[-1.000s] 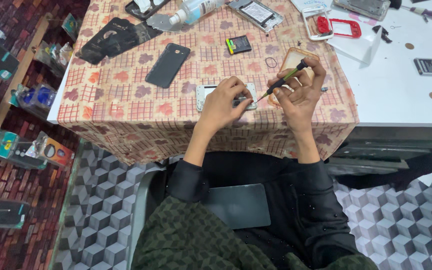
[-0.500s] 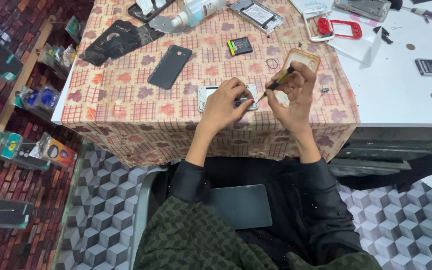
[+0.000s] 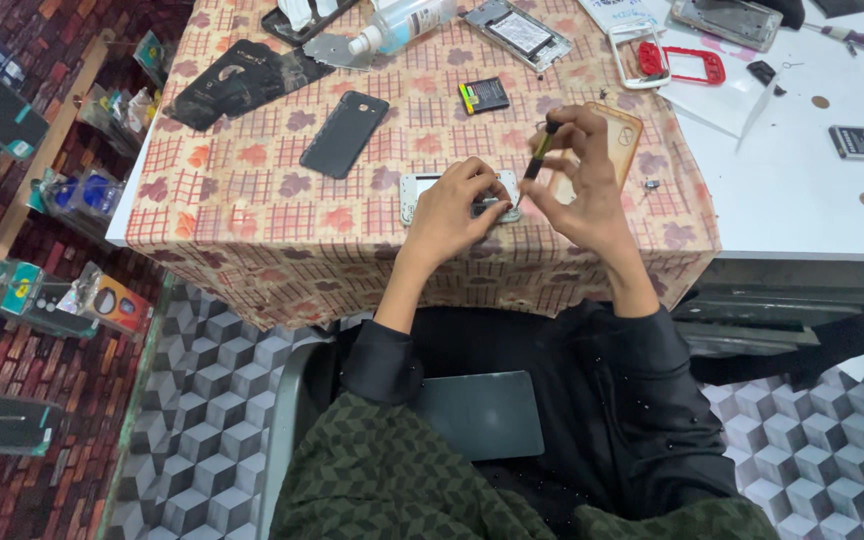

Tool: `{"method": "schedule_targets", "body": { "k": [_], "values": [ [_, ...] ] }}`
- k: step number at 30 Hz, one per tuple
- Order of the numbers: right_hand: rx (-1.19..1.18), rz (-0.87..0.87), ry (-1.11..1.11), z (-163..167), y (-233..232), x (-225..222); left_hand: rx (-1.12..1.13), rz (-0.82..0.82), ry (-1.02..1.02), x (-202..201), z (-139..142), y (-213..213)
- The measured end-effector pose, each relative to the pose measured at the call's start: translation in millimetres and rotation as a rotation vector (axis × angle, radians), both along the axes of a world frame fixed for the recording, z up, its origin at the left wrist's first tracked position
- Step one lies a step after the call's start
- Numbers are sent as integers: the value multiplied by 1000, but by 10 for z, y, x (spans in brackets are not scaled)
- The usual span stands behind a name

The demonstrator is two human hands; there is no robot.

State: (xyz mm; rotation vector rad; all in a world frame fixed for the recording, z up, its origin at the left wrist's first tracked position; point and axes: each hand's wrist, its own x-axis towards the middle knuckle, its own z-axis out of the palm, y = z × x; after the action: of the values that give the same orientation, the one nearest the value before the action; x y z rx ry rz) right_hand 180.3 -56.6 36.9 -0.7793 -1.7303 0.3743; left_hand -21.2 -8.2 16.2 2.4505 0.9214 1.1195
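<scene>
1. Head view: a white opened phone (image 3: 430, 190) is pinned flat on the patterned tablecloth (image 3: 252, 210) by the curled left hand (image 3: 457, 208).
2. A small screwdriver (image 3: 536, 160) is pinched in the closed fingers of the right hand (image 3: 582, 185), its tip lowered onto the phone.

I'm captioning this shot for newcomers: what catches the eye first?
Both hands meet at the table's near edge: the left hand steadies a pale opened phone, and the right hand holds a small screwdriver tip-down on it. Behind lie a dark back cover and a small battery.
</scene>
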Motion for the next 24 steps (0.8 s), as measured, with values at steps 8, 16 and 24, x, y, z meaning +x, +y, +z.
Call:
{"method": "schedule_targets", "body": {
  "k": [8, 16, 24],
  "values": [
    [-113, 69, 128, -59, 34, 14, -44, 4, 12, 6, 24, -17],
    [-140, 130, 307, -129, 65, 78, -17, -28, 13, -13, 46, -24],
    [-13, 102, 459, -266, 58, 163, 42, -50, 60, 1, 63, -39]
  ]
}}
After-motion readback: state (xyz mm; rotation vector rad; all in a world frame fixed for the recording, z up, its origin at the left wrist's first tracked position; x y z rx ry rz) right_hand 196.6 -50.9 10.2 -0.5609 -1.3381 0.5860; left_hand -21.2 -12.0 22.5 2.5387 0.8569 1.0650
